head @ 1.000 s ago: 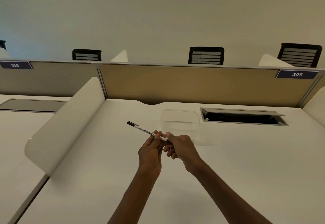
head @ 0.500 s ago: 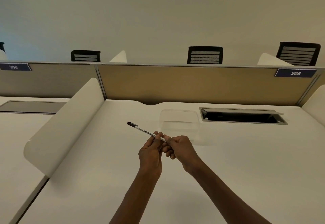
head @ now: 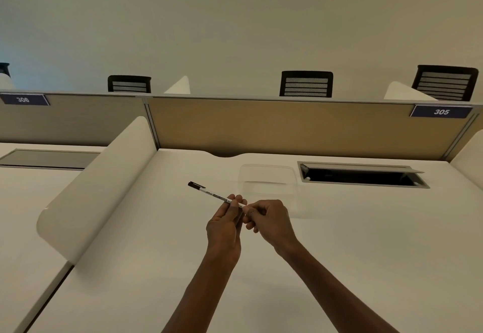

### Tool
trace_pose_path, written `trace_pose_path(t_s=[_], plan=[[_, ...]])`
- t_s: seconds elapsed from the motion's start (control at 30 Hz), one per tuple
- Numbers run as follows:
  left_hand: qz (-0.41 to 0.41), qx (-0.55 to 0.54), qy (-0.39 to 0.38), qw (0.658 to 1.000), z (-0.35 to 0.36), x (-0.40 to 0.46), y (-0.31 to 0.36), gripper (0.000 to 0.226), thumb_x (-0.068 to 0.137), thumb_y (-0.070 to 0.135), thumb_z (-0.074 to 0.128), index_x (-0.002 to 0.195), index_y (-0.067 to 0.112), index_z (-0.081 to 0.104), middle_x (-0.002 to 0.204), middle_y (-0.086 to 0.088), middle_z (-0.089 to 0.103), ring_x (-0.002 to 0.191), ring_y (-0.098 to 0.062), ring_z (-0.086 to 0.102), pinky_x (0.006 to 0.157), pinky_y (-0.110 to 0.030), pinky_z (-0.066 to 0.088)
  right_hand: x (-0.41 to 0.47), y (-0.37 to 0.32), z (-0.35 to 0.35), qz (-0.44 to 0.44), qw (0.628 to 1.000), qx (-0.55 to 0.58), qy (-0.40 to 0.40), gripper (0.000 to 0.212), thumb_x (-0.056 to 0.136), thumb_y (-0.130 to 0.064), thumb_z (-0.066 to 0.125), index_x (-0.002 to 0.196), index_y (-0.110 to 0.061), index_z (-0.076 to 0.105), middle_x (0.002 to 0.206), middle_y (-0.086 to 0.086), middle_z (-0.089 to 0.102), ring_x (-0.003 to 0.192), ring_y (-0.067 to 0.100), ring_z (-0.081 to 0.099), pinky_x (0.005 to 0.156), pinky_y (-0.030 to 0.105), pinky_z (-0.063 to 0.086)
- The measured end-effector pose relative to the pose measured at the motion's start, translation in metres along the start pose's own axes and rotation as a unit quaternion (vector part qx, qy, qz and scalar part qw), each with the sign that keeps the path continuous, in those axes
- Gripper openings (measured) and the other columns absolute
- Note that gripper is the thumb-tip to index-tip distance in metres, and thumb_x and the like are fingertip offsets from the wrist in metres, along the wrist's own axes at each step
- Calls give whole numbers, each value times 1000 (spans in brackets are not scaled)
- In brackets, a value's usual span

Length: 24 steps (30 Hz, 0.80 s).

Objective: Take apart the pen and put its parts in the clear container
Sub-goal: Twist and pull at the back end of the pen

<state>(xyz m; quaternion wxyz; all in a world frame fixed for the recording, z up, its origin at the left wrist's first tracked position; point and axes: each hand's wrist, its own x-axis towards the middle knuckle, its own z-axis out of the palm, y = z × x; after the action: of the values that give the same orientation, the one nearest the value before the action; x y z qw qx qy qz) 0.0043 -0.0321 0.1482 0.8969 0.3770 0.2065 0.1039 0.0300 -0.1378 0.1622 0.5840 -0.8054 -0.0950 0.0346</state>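
Observation:
A white pen (head: 212, 194) with a black cap points up and to the left above the white desk (head: 339, 241). My left hand (head: 225, 225) pinches its barrel near the lower end. My right hand (head: 269, 221) grips the pen's rear end, which its fingers hide. The two hands touch at the fingertips. The clear container (head: 269, 180) stands on the desk just beyond my hands, with nothing visible inside.
An open cable hatch (head: 363, 175) is sunk into the desk right of the container. A curved white divider (head: 96, 189) rises on the left. A tan partition (head: 287, 126) closes the back, with black chairs behind it.
Both hands and the pen have stayed almost still; only the view has shifted slightly. The pen remains in one piece.

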Motion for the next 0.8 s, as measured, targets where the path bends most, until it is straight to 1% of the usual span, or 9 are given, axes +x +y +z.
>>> trace_pose_path(t_s=[0.1,0.23,0.37,0.47,0.53,0.63,0.7,0.73,0.8], plan=[[-7,-4,-11,1000,-3,1,3,27,94,6,54,119,2,64,110,-16,71,102,-27,68,94,-38,52,5,-5,-9,59,995,55,-62,27,97,-24,55,82,-13,75,69,7,74,58,15,68,55,22,53],[-4,0,-35,999,-4,1,4,24,93,7,54,113,6,67,100,-12,75,93,-22,72,82,-31,60,11,-9,-20,106,983,73,-132,28,98,-25,54,84,-13,75,76,11,76,63,16,70,59,21,56],[2,10,-34,999,-3,1,5,22,93,7,54,109,7,68,98,-10,76,94,-22,72,79,-30,60,13,-11,-24,119,978,74,-151,26,98,-23,55,88,-10,76,78,11,76,63,14,70,58,20,54],[15,8,-18,1000,-1,-1,4,20,93,6,56,107,7,69,94,-9,76,91,-20,73,82,-31,59,11,-11,-20,92,986,72,-117,24,96,-17,59,85,-6,76,71,9,74,58,11,65,56,20,51],[20,-1,-4,1000,1,-2,3,19,91,6,59,107,6,69,92,-9,77,89,-19,73,86,-33,58,9,-12,-15,62,993,43,-87,24,94,-15,60,80,-5,76,67,7,72,55,8,61,54,20,49],[22,-22,25,999,3,-2,3,17,88,6,63,103,7,71,89,-8,77,86,-19,73,83,-33,59,5,-14,-7,-5,998,-51,-34,29,92,-18,62,68,-8,74,58,2,68,48,5,56,51,19,46],[17,-31,40,999,4,0,3,17,88,7,64,104,5,71,88,-8,77,83,-18,74,80,-32,60,2,-15,-2,-68,990,-123,-8,36,93,-19,61,59,-10,67,46,-7,58,41,3,50,47,12,38],[13,-36,44,998,4,1,3,17,88,6,64,104,5,70,89,-8,77,82,-18,74,80,-32,60,1,-15,0,-92,985,-146,-3,38,94,-19,60,57,-11,65,44,-9,54,40,4,48,45,12,36],[6,-41,48,998,4,3,4,18,89,6,64,106,3,70,90,-10,76,81,-19,74,82,-34,59,1,-14,2,-122,975,-187,-2,38,96,-20,56,62,-5,66,49,0,59,43,10,51,47,19,41]])
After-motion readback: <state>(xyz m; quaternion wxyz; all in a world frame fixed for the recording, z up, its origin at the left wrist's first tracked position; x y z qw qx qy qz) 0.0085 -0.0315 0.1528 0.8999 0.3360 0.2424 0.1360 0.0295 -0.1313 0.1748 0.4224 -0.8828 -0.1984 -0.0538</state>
